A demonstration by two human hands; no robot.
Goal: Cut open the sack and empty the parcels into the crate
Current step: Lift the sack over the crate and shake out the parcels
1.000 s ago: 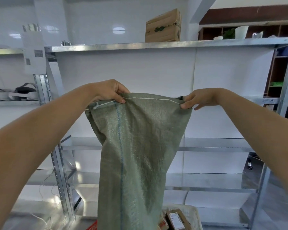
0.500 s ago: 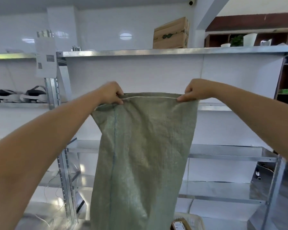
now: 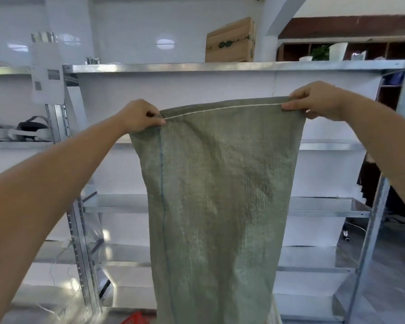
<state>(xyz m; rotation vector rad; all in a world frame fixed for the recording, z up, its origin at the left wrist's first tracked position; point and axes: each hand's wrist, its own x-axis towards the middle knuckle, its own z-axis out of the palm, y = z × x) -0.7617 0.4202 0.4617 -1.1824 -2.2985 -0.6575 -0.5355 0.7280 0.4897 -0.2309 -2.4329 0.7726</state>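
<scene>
You are at the emptying step: the sack [image 3: 215,206] hangs upside down in front of the shelves [image 3: 220,66], its stitched end uppermost. Your left hand [image 3: 140,116] pinches the left corner of that seam, and your right hand [image 3: 316,101] is closed on the right corner, so the cloth is stretched between them. It hangs flat and limp, which suggests little or nothing remains inside. The crate is barely visible; only a red edge [image 3: 136,318] shows at the bottom, left of the sack. No parcels show. Next, shake the sack over the crate, then check it is empty.
</scene>
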